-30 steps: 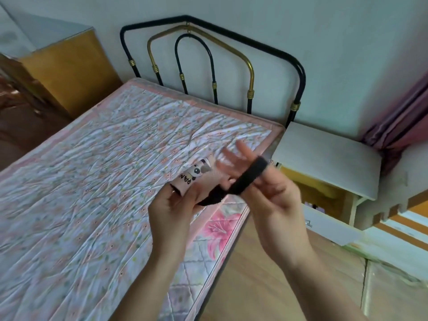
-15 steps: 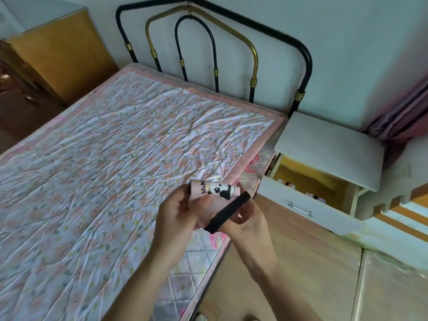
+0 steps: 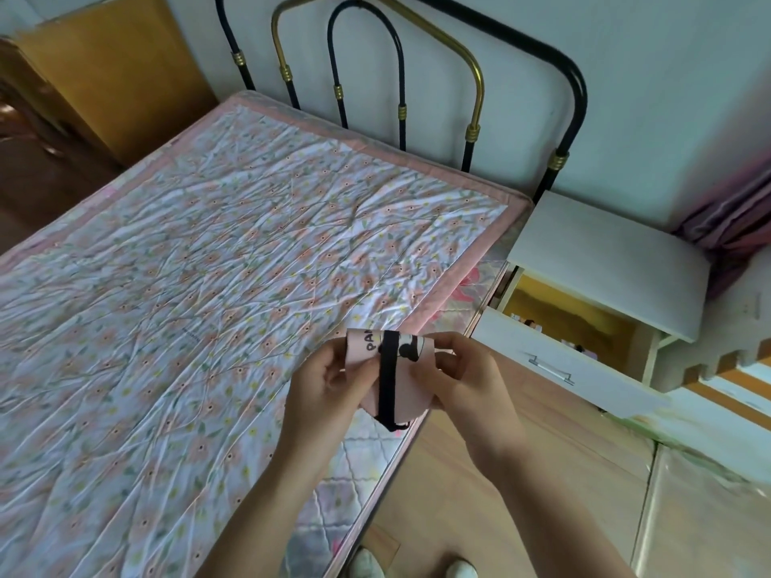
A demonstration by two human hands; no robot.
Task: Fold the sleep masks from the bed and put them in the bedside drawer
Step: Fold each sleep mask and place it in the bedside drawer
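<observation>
A pink sleep mask [image 3: 402,390] with a panda print is folded over, its black elastic strap [image 3: 388,379] wrapped around the middle. I hold it above the bed's right edge. My left hand [image 3: 323,387] grips its left side and my right hand [image 3: 463,381] pinches its right side. The bedside drawer [image 3: 571,365] stands pulled out to the right, white-fronted with a yellow inside, and small items lie in it. No other mask shows on the bed [image 3: 233,285].
The white bedside table top [image 3: 605,256] is above the drawer. A black and brass metal headboard [image 3: 400,77] stands behind the bed. A yellow cabinet [image 3: 112,68] is at the far left. Wooden floor [image 3: 521,486] lies between me and the drawer; my feet [image 3: 413,567] show at the bottom.
My right hand has wound the stretched black strap around the folded mask, and both hands now hold the bundle closer together. The view has tilted down and toward the drawer.
</observation>
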